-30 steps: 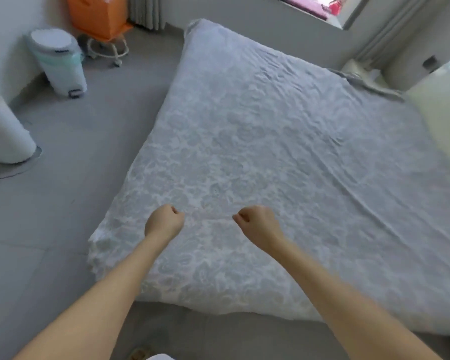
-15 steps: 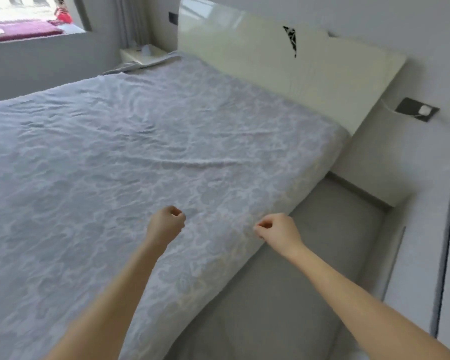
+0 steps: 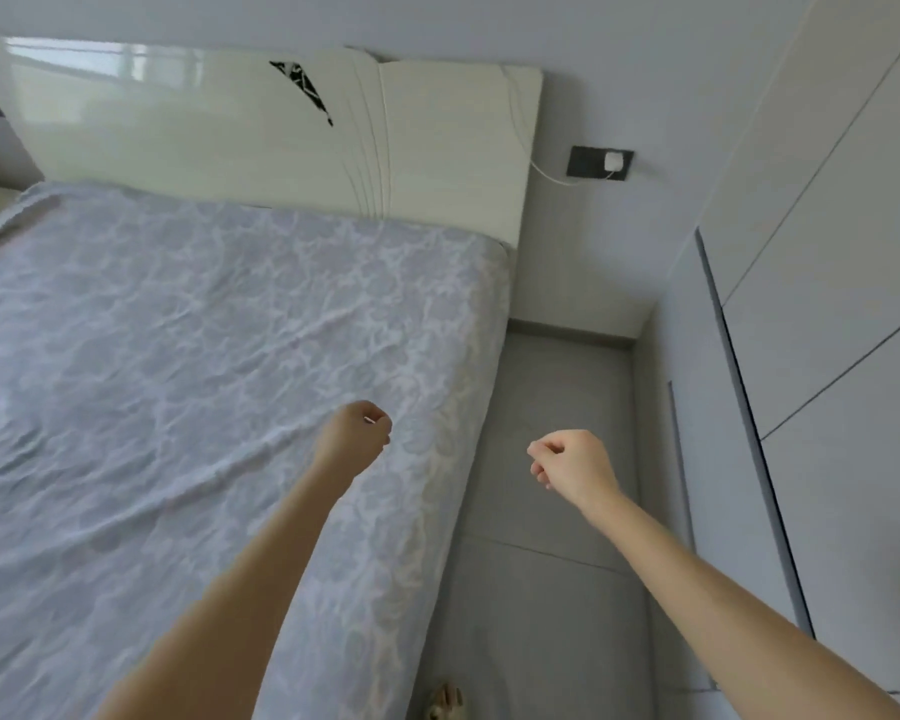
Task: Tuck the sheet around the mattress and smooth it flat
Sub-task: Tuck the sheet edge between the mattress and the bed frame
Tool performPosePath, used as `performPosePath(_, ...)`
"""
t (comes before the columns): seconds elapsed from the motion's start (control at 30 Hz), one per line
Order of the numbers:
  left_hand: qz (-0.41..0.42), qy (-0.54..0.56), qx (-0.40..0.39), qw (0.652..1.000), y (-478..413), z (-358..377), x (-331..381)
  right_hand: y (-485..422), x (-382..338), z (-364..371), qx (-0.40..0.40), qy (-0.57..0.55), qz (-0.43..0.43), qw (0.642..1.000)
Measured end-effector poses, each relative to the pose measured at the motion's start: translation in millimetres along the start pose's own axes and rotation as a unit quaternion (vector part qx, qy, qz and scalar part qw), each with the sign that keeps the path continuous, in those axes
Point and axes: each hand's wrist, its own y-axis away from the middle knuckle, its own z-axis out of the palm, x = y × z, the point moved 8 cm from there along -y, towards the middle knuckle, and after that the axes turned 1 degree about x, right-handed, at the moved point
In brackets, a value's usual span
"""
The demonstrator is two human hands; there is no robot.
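A grey sheet (image 3: 178, 381) with a pale leafy pattern covers the mattress and fills the left of the head view. It hangs down the mattress's right side and shows long creases across the top. My left hand (image 3: 354, 433) is a loose fist held above the sheet near its right edge, with nothing in it. My right hand (image 3: 572, 462) is also curled shut and empty, hovering over the floor strip to the right of the bed.
A glossy cream headboard (image 3: 261, 137) stands against the far wall. A dark wall socket (image 3: 598, 162) with a white plug and cable is to its right. Grey wardrobe doors (image 3: 827, 330) line the right side, leaving a narrow grey floor strip (image 3: 552, 589).
The view has swung from the bed's foot corner round to its right side near the headboard. Both fists stay closed; the right one has moved off the sheet and over the floor.
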Motion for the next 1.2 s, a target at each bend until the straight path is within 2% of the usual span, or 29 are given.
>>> performPosePath(0.27, 0.126, -0.129, -0.068, 0.981, -163.9, 73.6, 138.6, -130.3, 29.1, -40.5, 0.064, -0.119, 0.126, 0.983)
performPosePath(0.47, 0.181, -0.185, -0.085, 0.962, -285.1, 147.2, 225.1, -261.7, 48.7, -66.5, 0.075, -0.164, 0.157, 0.971)
performPosePath(0.6, 0.172, -0.198, -0.062, 0.963, -376.1, 183.5, 266.0, -370.6, 53.0, -76.0, 0.066, -0.191, 0.153, 0.967)
performPosePath(0.77, 0.18, -0.214, 0.005, 0.96, -488.2, 207.3, 290.7, -505.1, 41.7, -66.4, 0.036, -0.18, 0.119, 0.976)
performPosePath(0.9, 0.227, -0.314, 0.034, 0.921, -578.7, 231.4, 293.7, -601.8, 22.5, -45.2, 0.019, -0.185, 0.084, 0.979)
performPosePath(1.07, 0.245, -0.366, 0.005, 0.898, -704.6, 272.4, 278.1, -718.2, 13.7, -2.1, 0.025, -0.168, 0.055, 0.984)
performPosePath(1.2, 0.261, -0.381, -0.039, 0.886, -794.7, 304.9, 256.6, -811.5, 9.4, 53.8, 0.012, -0.129, -0.005, 0.991)
